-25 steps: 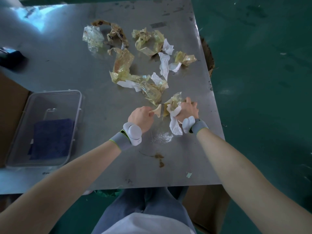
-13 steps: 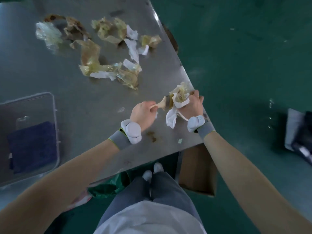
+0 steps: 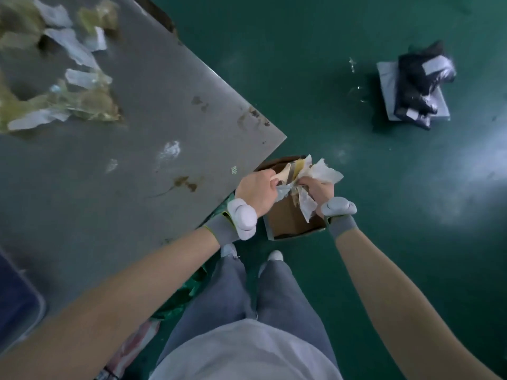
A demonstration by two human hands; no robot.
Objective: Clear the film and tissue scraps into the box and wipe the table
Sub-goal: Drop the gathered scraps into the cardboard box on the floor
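Note:
Both hands hover over an open cardboard box on the floor, just off the near right corner of the metal table. My right hand grips a crumpled bundle of white tissue and yellowish film. My left hand pinches a small tan scrap that touches the same bundle. Several more film and tissue scraps lie blurred at the table's far left. White powder and brown stains mark the tabletop near the corner.
A clear plastic tub with a dark blue cloth shows at the left edge. A dark bundle on a grey sheet lies on the green floor at right. My legs and feet stand beside the box.
Both hands carried the tissue and film bundle off the table's right edge to above the cardboard box. My view swung right and down toward the floor.

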